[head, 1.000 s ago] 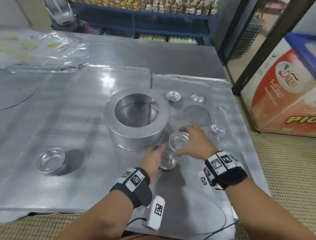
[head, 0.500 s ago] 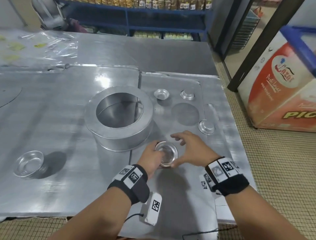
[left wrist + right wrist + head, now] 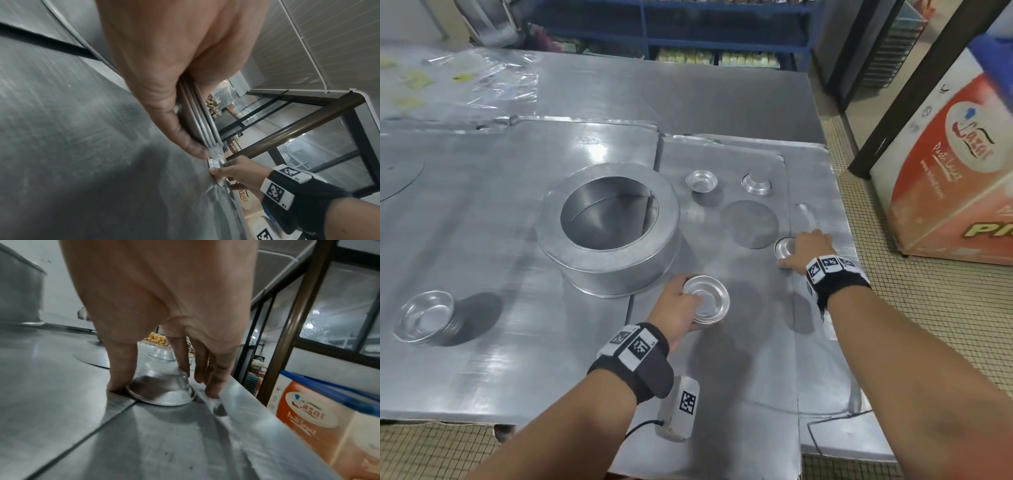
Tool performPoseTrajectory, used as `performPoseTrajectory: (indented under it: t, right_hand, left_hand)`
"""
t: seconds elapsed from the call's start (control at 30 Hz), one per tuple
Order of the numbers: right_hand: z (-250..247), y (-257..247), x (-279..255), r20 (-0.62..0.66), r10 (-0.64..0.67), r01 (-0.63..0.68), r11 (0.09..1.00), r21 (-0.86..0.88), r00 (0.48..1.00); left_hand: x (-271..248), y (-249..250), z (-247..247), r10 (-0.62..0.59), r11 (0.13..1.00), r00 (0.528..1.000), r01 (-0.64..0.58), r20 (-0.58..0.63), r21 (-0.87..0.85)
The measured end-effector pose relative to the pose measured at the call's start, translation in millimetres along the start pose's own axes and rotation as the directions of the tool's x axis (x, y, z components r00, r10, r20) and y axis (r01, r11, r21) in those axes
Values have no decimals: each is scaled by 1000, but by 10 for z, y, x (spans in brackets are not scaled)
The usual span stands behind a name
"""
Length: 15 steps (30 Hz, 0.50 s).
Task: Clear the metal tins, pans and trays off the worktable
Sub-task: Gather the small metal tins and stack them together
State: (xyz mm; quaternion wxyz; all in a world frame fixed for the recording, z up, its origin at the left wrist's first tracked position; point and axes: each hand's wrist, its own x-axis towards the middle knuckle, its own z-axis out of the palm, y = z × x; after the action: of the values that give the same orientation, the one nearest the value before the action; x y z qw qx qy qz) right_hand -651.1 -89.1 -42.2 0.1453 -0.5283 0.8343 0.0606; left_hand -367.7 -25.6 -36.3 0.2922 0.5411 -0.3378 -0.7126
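My left hand (image 3: 679, 306) grips a short stack of small shiny tins (image 3: 707, 301) just above the steel worktable (image 3: 482, 212); in the left wrist view their rims (image 3: 198, 118) sit between thumb and fingers. My right hand (image 3: 804, 251) is over an upside-down small tin (image 3: 784, 247) near the table's right edge. In the right wrist view the thumb (image 3: 121, 369) and index finger pinch that tin (image 3: 162, 390), which rests on the table. A large round pan (image 3: 607, 263), a tin (image 3: 701, 181), an inverted tin (image 3: 756, 184), a flat disc (image 3: 750, 224) and another tin stack (image 3: 426, 318) lie around.
The table's right edge runs just beyond my right hand, with tiled floor and a red-and-white freezer chest (image 3: 955, 171) past it. Crinkled plastic sheet (image 3: 465, 78) covers the far left of the table. Blue shelves (image 3: 722, 37) stand behind.
My right hand set its tin onto the stack in my left hand, then moved right to the inverted tin at the table edge. The left hand kept hold of the stack.
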Motion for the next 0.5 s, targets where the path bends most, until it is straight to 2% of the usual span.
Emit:
performPoseTrajectory:
  t: [0.13,0.27,0.33,0.5]
  right_hand:
    - [-16,-6,-79,-92,-22,27,998,55,996]
    - [-9,-50,-314,-176,-9,58,958,280,984]
    - [-6,-111,-475,-222,-33,124,903,411,974]
    - [13,-352,-958,-327,-191,350,761,547,926]
  left_hand:
    - [0,0,19,0,1000,1000,0,2,18]
    - [-14,31,37,1,1000,1000,0,19,-5]
    - [-38,72,44,-12,999,999,13,39,-33]
    - [-60,132,66,-47,998,999,48,13,-47]
